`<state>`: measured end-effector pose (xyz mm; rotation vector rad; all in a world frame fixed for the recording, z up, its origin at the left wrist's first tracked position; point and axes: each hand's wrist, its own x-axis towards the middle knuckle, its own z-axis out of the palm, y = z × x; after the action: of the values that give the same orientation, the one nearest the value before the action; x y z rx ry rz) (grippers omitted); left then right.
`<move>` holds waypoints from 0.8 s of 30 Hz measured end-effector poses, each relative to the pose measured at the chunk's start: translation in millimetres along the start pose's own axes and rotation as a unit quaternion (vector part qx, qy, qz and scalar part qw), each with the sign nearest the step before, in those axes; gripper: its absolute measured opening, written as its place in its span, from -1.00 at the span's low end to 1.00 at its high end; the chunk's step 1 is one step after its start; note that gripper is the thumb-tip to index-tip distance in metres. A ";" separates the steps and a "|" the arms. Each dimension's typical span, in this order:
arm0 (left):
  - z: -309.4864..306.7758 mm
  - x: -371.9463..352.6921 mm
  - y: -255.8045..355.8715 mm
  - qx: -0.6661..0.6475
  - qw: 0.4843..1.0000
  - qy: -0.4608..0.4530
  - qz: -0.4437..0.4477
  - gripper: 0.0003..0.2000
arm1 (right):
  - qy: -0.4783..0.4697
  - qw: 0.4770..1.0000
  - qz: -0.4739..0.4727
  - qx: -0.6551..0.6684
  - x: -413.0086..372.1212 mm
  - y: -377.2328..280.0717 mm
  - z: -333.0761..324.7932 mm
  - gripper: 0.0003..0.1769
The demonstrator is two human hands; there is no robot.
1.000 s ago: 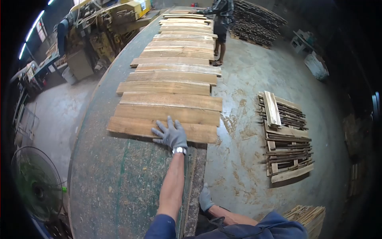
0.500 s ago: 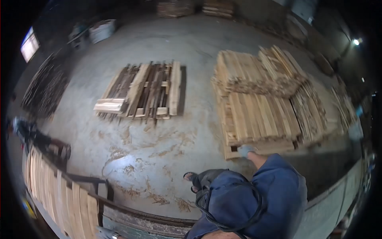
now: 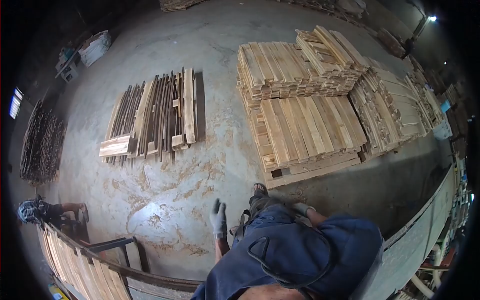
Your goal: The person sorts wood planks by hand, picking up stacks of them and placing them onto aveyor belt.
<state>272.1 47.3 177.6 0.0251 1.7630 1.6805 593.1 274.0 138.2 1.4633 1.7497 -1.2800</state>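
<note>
My left hand (image 3: pixel 218 221), in a grey glove with dark fingertips, hangs over the floor beside my left leg. Its fingers are stretched out and hold nothing. My right hand (image 3: pixel 302 208), also gloved, is low by my right thigh, in front of the large stack of planks (image 3: pixel 312 125). Blur and the body partly hide its fingers, so I cannot make out whether they are closed. The light wooden planks lie in neat layers, with a higher pile at the back. Below me, my sandalled foot (image 3: pixel 260 189) stands close to the stack's lower corner.
Dark strips and pale boards lie on a low pile (image 3: pixel 155 115) at the left. A bench with planks (image 3: pixel 82 262) runs along the lower left, where another person (image 3: pixel 50 210) stands. A grey bench panel (image 3: pixel 415 240) borders the right. Wood scraps litter the concrete floor (image 3: pixel 175 200).
My left hand has left the bench edge at the lower left and now hangs by my leg. My right hand has drawn back from the stack's corner. The view has shifted right.
</note>
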 end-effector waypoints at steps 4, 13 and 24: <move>37.2 72.8 -22.2 0.052 0.988 -0.084 -0.123 -0.48 | 0.068 0.997 -0.040 0.009 70.3 -34.5 -71.9 -0.52; -81.4 138.7 -87.5 0.080 0.920 0.082 -0.374 -0.85 | 0.116 0.958 0.091 0.246 252.0 -60.9 -144.6 -0.58; -56.8 471.1 -13.1 0.163 0.957 -0.125 -0.206 -0.83 | 0.102 0.660 -0.002 0.744 294.7 -247.4 -220.3 -0.53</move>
<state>-108.1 212.6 -53.7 0.0168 1.6924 1.0332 315.3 611.1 62.4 2.3431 0.4026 -2.8938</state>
